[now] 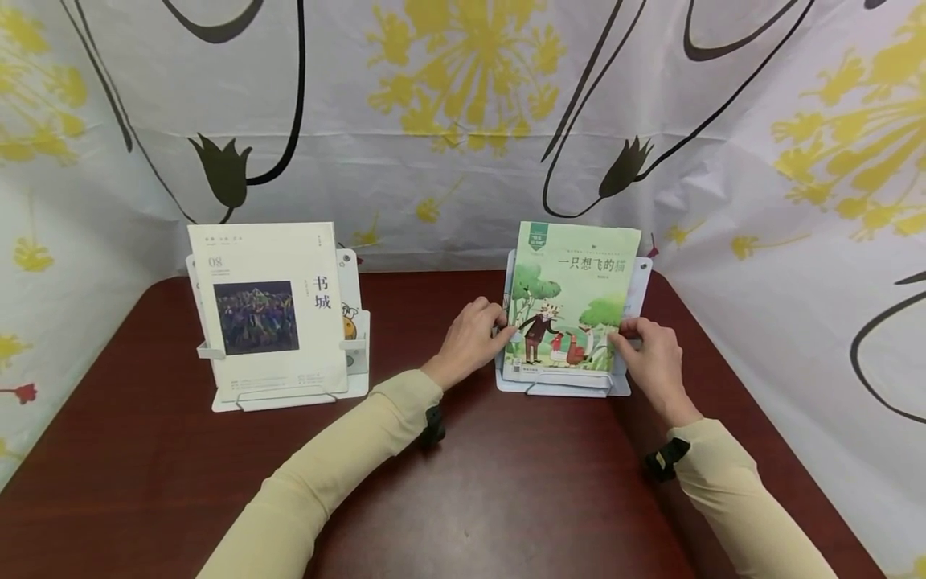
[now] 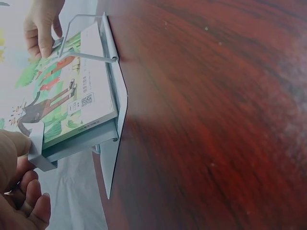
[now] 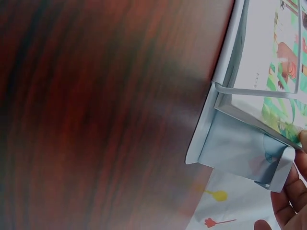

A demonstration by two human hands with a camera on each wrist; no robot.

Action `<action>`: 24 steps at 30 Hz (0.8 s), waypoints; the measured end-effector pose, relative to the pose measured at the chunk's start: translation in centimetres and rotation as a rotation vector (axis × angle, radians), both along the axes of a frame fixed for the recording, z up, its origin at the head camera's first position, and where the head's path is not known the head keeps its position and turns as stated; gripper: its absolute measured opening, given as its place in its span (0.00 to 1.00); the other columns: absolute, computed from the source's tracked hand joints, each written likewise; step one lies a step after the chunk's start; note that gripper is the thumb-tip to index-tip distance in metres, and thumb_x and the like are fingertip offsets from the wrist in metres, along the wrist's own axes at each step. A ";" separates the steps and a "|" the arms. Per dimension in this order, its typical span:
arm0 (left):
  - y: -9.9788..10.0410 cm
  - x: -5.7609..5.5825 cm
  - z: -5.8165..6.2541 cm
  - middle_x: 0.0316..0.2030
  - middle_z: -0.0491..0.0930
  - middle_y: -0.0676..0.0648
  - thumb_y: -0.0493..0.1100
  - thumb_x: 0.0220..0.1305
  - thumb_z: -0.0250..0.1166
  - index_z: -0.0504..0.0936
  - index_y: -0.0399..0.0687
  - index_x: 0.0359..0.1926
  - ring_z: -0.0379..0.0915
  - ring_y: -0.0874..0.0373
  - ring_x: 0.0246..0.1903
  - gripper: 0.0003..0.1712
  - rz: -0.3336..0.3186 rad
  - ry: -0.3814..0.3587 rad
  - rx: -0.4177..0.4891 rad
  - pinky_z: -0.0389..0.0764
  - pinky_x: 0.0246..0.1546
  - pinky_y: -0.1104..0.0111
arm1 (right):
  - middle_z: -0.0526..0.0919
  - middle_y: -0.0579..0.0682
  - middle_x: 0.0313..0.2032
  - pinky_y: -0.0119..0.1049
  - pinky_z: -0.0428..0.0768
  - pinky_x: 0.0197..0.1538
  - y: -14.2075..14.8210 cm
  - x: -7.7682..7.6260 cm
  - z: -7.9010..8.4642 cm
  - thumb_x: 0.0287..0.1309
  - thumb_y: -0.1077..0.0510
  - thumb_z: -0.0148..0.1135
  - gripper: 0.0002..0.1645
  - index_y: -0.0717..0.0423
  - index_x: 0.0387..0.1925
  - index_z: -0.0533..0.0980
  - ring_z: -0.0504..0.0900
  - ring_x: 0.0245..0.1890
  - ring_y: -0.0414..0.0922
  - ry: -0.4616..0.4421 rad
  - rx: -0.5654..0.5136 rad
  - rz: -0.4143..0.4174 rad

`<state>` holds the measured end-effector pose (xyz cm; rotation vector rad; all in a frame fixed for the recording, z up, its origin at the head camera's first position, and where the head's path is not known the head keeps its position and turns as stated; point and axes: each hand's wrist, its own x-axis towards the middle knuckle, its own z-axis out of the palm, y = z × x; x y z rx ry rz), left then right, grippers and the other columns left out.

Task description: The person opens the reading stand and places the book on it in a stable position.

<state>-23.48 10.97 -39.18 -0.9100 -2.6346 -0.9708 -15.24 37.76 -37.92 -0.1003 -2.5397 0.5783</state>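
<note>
A green picture book (image 1: 571, 301) leans upright on a white metal book stand (image 1: 510, 386), behind its front wire. My left hand (image 1: 470, 342) pinches the stand's left side clip (image 2: 36, 143), thumb in front and fingers behind; the clip overlaps the book's edge. At the other side, my right hand (image 1: 651, 362) grips the right side clip (image 3: 283, 170), fingers behind it and thumb by the book's lower right edge. A gap shows between that clip and the book in the right wrist view. The right fingertips are partly cut off there.
To the left, a white book (image 1: 275, 370) with a dark picture stands on a second white stand (image 1: 354, 281), between its side clips. Both stands are on a dark red wooden table (image 1: 463, 498). A flower-patterned cloth (image 1: 448, 185) hangs behind and at both sides.
</note>
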 end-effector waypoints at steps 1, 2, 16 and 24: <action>0.0 0.0 0.0 0.29 0.69 0.51 0.50 0.63 0.62 0.77 0.49 0.32 0.62 0.58 0.28 0.11 0.002 -0.003 0.000 0.65 0.26 0.72 | 0.84 0.63 0.34 0.56 0.73 0.39 0.0 0.0 0.0 0.55 0.60 0.66 0.11 0.66 0.36 0.79 0.82 0.35 0.57 0.003 -0.001 0.004; -0.1 0.0 0.0 0.29 0.69 0.51 0.51 0.63 0.62 0.77 0.49 0.32 0.62 0.58 0.28 0.11 0.003 -0.006 -0.001 0.65 0.26 0.72 | 0.84 0.63 0.34 0.56 0.74 0.39 0.0 0.0 -0.1 0.55 0.61 0.66 0.11 0.66 0.36 0.79 0.83 0.34 0.57 0.006 0.000 0.009; -2.4 0.0 0.1 0.36 0.74 0.48 0.49 0.62 0.64 0.79 0.46 0.41 0.67 0.56 0.34 0.12 0.028 0.028 0.089 0.72 0.34 0.67 | 0.81 0.61 0.34 0.34 0.66 0.35 0.8 0.3 0.2 0.62 0.56 0.59 0.15 0.65 0.43 0.78 0.72 0.32 0.42 0.047 -0.086 -0.029; -5.4 -0.6 0.9 0.50 0.74 0.45 0.53 0.64 0.60 0.74 0.45 0.56 0.68 0.49 0.48 0.24 0.100 -0.018 -0.001 0.75 0.45 0.60 | 0.80 0.60 0.46 0.29 0.66 0.38 3.2 1.1 1.0 0.70 0.49 0.46 0.23 0.62 0.52 0.74 0.62 0.32 0.22 -0.016 -0.188 -0.192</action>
